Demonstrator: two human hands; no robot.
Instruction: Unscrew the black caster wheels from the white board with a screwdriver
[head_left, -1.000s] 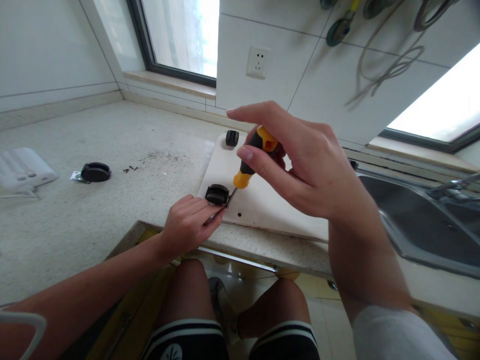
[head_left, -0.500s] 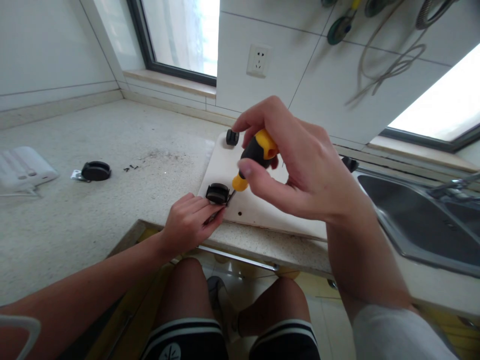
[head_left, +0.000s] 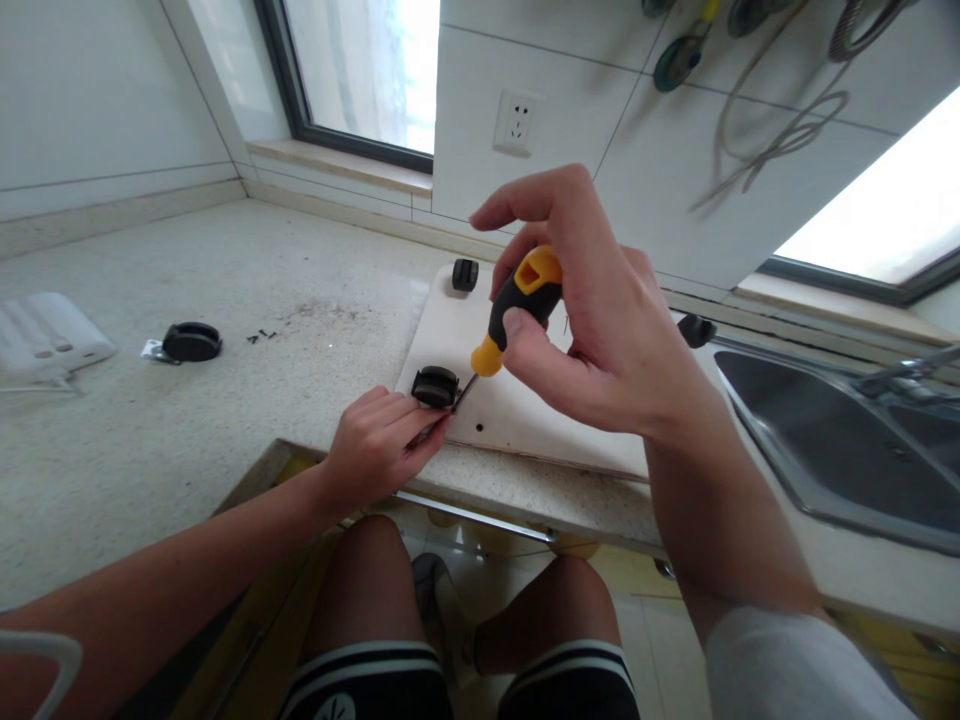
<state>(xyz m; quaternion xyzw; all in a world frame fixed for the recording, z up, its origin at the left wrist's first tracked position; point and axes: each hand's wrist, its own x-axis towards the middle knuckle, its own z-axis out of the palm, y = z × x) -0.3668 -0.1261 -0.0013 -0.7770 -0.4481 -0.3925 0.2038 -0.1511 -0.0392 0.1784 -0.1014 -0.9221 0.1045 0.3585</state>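
Note:
A screwdriver [head_left: 521,310] with a yellow and black handle is held by my right hand [head_left: 600,320], thumb against the grip and index finger raised off it. Its shaft slants down to the base of a black caster wheel [head_left: 435,386] at the near left corner of a white board [head_left: 555,425]. Where the tip meets the base is too small to make out. My left hand [head_left: 382,436] is closed around the board's corner, fingertips pressing the caster's base. Another caster wheel [head_left: 465,274] stands at the board's far corner. A small dark hole [head_left: 480,427] shows near the front edge.
A loose caster [head_left: 192,342] lies on the speckled counter [head_left: 150,450], near small dark screws [head_left: 262,334]. A white power bank [head_left: 52,335] is at the far left. To the right is a metal sink [head_left: 817,430]; another black caster [head_left: 696,330] shows behind my right wrist.
My right hand has shifted slightly up and right with the screwdriver, its index finger lifting away from the far caster. More of the shaft shows. My left hand stays in place.

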